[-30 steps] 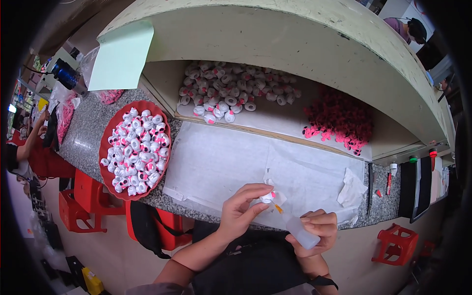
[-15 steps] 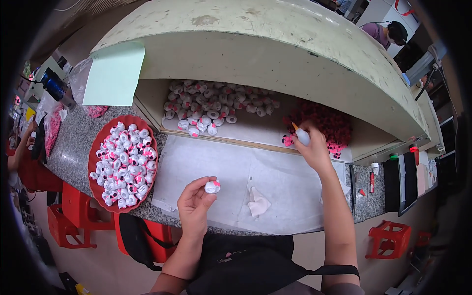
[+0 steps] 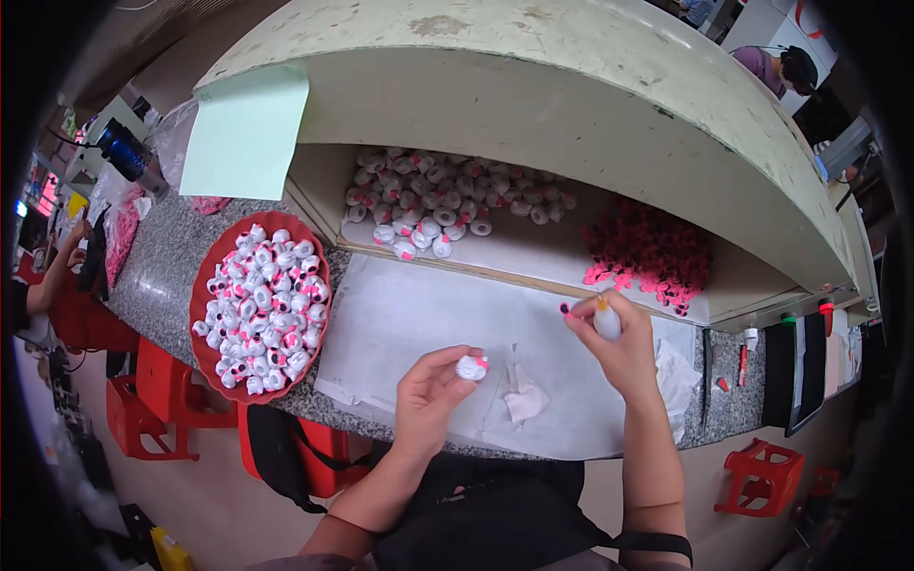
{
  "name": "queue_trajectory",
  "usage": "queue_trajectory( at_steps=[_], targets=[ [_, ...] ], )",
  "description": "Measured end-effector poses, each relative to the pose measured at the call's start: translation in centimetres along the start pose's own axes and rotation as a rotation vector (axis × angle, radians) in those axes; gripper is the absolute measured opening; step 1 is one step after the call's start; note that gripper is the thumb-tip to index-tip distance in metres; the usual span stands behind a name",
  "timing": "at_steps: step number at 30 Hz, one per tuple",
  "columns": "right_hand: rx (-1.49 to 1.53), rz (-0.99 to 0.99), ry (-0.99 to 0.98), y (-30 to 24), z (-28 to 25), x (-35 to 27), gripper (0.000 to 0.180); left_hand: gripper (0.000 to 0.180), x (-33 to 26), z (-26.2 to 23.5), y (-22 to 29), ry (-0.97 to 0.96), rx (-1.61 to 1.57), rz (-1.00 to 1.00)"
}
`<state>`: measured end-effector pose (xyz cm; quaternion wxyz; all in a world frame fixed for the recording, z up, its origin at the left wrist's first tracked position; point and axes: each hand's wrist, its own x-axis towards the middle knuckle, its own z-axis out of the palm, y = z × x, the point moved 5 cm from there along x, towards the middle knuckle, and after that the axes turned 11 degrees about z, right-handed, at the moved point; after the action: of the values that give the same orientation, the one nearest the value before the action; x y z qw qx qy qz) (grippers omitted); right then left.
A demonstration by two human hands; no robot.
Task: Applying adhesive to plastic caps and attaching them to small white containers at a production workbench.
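Note:
My left hand holds a small white toy head with a pink spot between its fingertips, above the white sheet on the counter. My right hand grips a small white bottle with an orange tip and pinches a tiny pink piece at the fingertips. It hovers just in front of the heap of pink bows in the recessed shelf. A crumpled white tissue lies on the sheet between my hands.
A red tray full of white toy heads sits at the left on the grey stone counter. More white heads lie in the shelf. A pale green paper hangs above. Red stools stand below; another person's arm is far left.
My right hand has drawn back from the pink bow heap toward me, carrying a pink piece. My left hand has shifted right with the white head, closer to the right hand.

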<state>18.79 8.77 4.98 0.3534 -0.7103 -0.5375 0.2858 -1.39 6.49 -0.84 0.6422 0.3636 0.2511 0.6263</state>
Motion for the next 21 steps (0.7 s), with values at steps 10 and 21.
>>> queue_trajectory(
  at_steps=[10, 21],
  targets=[
    [0.652, 0.242, -0.164, 1.6, 3.7, -6.3, 0.007, 0.032, -1.0, 2.4, -0.8, -0.139, 0.021, -0.07],
    [0.771, 0.121, -0.225, 0.1, 4.2, -7.4, 0.009, 0.03, -1.3, 2.8, 0.4, -0.271, 0.422, 0.148]
  ],
)
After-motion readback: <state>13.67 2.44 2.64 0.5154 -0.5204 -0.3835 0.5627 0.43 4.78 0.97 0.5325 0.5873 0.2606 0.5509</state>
